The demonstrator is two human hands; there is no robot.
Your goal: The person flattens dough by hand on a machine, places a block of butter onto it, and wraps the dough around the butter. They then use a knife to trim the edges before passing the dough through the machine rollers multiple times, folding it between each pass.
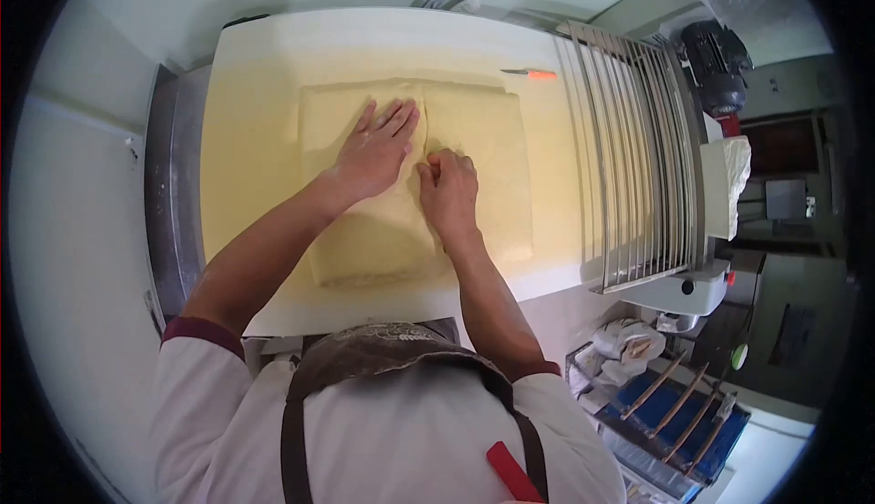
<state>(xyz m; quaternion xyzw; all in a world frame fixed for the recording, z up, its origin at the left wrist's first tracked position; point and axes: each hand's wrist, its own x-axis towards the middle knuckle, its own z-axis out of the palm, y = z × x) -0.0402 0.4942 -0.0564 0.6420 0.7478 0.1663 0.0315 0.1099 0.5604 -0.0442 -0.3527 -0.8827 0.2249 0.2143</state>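
A large pale yellow sheet of dough (488,203) lies folded into a rough rectangle on the work table, with a seam running down its middle. My left hand (375,153) rests flat on the dough just left of the seam, fingers stretched out. At the seam, my right hand (449,192) has its fingers curled and pinched on the dough's edge; the fingertips are partly hidden. Beyond the dough's far right corner lies a small knife (541,74) with an orange handle, touched by neither hand.
The white table (251,139) has a slatted metal rack (633,158) along its right side. A dark motor (716,66) sits behind the rack. Lower right, wooden sticks (670,404) lie over a blue surface. A wall stands close at the left.
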